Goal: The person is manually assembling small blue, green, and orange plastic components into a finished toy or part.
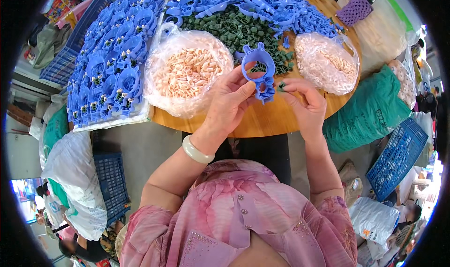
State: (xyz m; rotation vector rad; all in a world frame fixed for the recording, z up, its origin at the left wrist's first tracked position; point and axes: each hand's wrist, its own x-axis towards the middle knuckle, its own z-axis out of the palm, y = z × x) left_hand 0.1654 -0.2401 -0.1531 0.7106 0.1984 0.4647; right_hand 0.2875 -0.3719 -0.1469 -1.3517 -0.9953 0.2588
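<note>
The left hand (229,98) holds a blue plastic piece (265,82) over the near edge of the round wooden table (185,124), thumb and fingers pinching it at the left side, with its large ring upward and a smaller, knobby section below. Just right of it, the right hand (309,105) has its thumb and forefinger pressed together on a small dark green part (281,86), which sits close beside the blue piece; whether the 2 touch I cannot tell. A pale bangle (197,151) circles the left wrist. Beyond the hands lies a heap of dark green parts (222,30), and behind and beside that a spread of loose blue parts (269,4). Left of the left hand stands a clear bag (156,86) filled with pale cream pieces (187,70); a 2nd clear bag (309,77) with similar contents rests near the table's right edge. At the far left, a white board (115,123) carries closely packed blue ring-shaped items (112,56). Right of the table are a green sack (365,110) and, lower down, a tilted blue crate (398,159)
</note>
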